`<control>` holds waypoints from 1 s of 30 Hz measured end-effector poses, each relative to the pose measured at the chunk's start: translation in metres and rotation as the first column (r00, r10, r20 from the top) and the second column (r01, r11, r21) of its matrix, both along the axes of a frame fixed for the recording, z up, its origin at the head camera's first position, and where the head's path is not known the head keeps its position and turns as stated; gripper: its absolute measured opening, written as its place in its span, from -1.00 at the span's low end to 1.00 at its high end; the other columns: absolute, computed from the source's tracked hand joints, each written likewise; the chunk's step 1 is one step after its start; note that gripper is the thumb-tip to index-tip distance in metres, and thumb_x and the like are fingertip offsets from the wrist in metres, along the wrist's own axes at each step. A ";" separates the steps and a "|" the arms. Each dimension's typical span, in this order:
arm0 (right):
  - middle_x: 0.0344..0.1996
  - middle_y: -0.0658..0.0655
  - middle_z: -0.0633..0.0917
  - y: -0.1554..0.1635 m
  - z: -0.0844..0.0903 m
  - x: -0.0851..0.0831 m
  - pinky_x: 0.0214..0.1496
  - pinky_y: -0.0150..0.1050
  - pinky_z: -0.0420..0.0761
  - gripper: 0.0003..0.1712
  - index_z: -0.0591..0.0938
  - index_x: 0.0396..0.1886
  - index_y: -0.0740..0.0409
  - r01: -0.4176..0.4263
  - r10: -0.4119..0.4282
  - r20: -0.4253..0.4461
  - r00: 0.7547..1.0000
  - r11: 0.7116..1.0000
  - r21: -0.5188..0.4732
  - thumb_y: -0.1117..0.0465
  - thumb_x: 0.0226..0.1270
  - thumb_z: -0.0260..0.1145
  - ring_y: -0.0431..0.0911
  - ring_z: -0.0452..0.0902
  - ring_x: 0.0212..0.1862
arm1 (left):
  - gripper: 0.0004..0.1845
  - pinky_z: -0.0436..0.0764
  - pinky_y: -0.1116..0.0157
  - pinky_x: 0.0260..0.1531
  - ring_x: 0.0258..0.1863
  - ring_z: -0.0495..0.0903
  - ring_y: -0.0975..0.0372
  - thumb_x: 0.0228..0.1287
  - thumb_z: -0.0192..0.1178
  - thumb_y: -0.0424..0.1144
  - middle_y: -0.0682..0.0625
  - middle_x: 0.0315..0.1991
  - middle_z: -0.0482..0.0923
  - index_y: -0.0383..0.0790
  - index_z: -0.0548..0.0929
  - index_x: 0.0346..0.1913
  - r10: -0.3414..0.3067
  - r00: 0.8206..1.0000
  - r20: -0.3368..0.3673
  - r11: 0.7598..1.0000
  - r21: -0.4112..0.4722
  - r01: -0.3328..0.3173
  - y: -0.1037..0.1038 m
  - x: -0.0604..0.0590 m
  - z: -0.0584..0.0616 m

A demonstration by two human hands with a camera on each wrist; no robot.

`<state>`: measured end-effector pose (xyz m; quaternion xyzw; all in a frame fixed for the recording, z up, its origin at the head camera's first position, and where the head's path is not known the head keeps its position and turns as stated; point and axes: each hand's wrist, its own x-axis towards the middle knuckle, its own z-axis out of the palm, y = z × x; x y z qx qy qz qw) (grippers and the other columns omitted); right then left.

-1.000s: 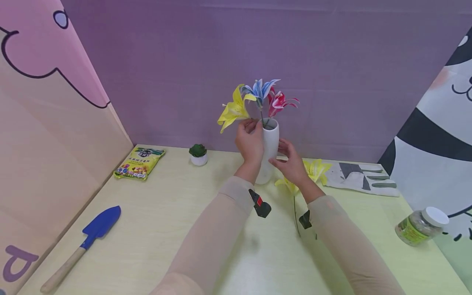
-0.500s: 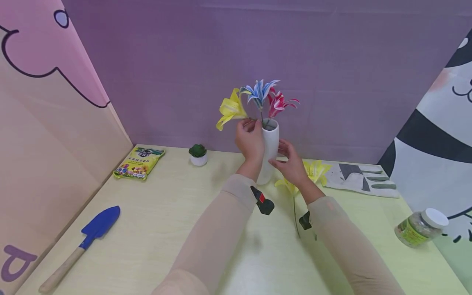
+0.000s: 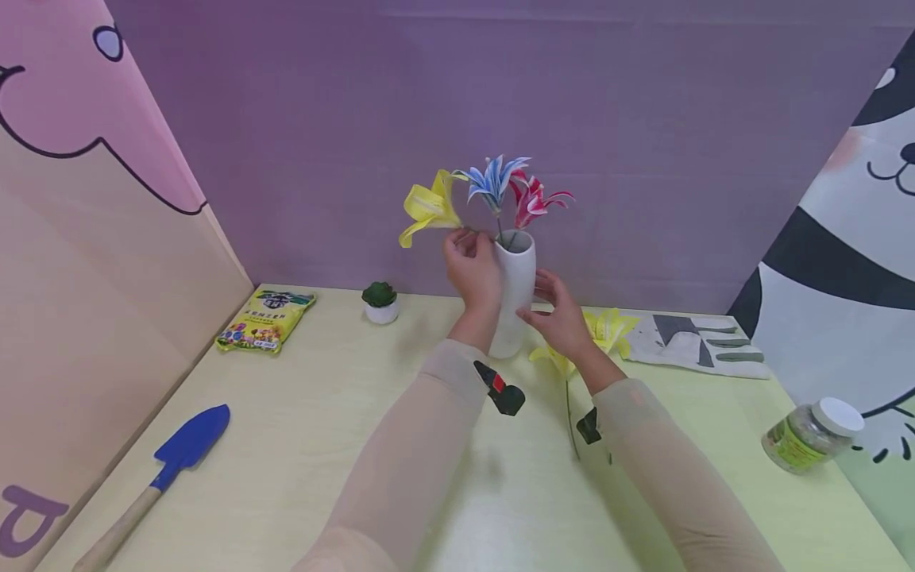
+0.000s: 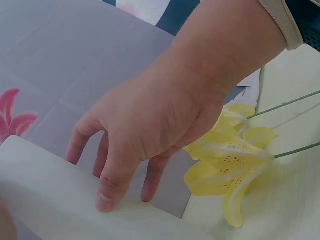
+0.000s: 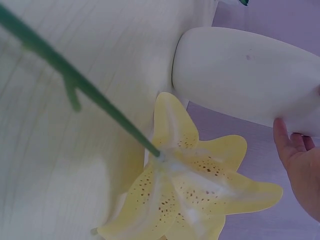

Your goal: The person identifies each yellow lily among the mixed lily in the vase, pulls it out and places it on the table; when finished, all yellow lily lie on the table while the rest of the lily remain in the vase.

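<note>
A tall white vase [image 3: 516, 294] stands upright on the table, with a blue lily [image 3: 493, 184] and a red-and-white lily [image 3: 532, 200] in its mouth. My left hand [image 3: 475, 270] pinches the stem of a yellow lily [image 3: 429, 205] at the left of the vase's rim; the bloom leans outward to the left. From the right, my right hand [image 3: 565, 318] grips the vase at mid-height, its thumb against the near side in the left wrist view. Just beside that hand lie two more yellow lilies [image 4: 235, 160] on the table, partly hidden by it in the head view.
At the back right lies a grey-and-white glove [image 3: 696, 345], and a lidded jar [image 3: 811, 435] stands at the right. A small potted plant [image 3: 381, 303], a yellow packet [image 3: 266, 320] and a blue trowel [image 3: 189, 441] are on the left. A purple cloth wall [image 3: 322, 159] rises behind the table.
The yellow lily in my left hand has swung a little further left, away from the blue one. My right hand keeps its hold on the vase. The head view has shifted slightly.
</note>
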<state>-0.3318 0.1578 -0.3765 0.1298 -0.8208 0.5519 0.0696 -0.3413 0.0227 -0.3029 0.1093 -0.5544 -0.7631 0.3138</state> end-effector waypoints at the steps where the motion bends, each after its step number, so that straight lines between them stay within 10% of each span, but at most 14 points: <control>1: 0.33 0.21 0.39 0.000 0.000 0.000 0.21 0.01 0.52 -0.12 0.18 0.46 0.15 -0.002 0.002 0.002 1.000 1.000 -0.002 0.31 0.23 0.44 0.08 0.32 0.32 | -0.75 0.63 0.37 -0.13 -0.17 0.60 0.15 0.37 0.17 -0.35 -0.09 -0.17 0.61 -0.32 0.46 0.04 -0.007 1.000 -0.015 1.000 0.022 0.008 -0.001 0.000 0.001; 13: 0.32 0.25 0.39 0.002 -0.001 0.001 0.20 0.02 0.52 -0.13 0.19 0.45 0.19 -0.015 0.015 -0.014 1.000 1.000 -0.022 0.35 0.22 0.43 0.11 0.32 0.31 | -0.75 0.70 0.18 -0.18 -0.24 0.54 0.11 0.43 0.07 -0.47 -0.10 -0.21 0.44 -0.35 0.31 0.07 -0.081 0.977 -0.195 0.946 0.293 0.137 -0.018 0.002 0.010; 25: 0.32 0.28 0.40 0.000 0.000 0.001 0.20 0.05 0.51 -0.13 0.19 0.45 0.23 -0.022 0.021 -0.026 0.999 0.999 -0.038 0.38 0.22 0.43 0.12 0.33 0.31 | -0.72 0.71 0.23 -0.28 -0.24 0.60 -0.02 0.43 0.05 -0.49 -0.15 -0.21 0.41 -0.41 0.24 0.08 -0.185 0.940 -0.287 0.946 0.205 0.249 -0.052 0.011 0.003; 30: 0.32 0.28 0.40 -0.001 0.002 0.000 0.22 0.04 0.50 -0.14 0.19 0.45 0.22 -0.018 0.018 -0.030 0.999 1.000 -0.022 0.38 0.22 0.42 0.13 0.33 0.31 | -0.68 0.71 0.25 -0.29 -0.25 0.60 -0.01 0.43 0.06 -0.48 -0.13 -0.19 0.41 -0.45 0.23 0.12 -0.286 0.932 -0.220 0.946 0.091 0.312 -0.075 0.019 -0.003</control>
